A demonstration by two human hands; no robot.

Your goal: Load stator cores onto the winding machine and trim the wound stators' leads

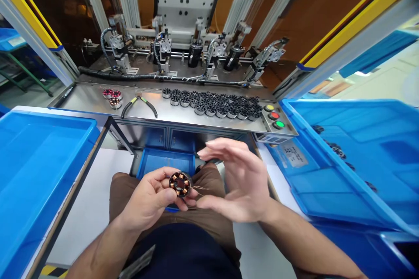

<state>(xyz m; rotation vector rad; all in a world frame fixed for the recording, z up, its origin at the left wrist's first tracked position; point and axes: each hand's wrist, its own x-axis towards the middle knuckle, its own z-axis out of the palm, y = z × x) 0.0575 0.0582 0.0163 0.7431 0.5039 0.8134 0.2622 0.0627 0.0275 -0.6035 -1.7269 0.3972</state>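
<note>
My left hand (149, 198) is closed around a small round motor stator (180, 184) with copper windings, held over my lap. Thin copper wire ends (200, 189) stick out of it to the right. My right hand (237, 181) hovers just right of the stator, fingers spread and slightly curled, its thumb close to the wire ends but holding nothing.
A steel bench (91, 100) ahead carries several rows of dark stators (212, 102), three wound stators (113, 97), pliers (139, 103) and yellow, red and green buttons (274, 116). Large blue bins stand at left (36, 161) and right (360, 152); a small blue tray (157, 161) sits below the bench.
</note>
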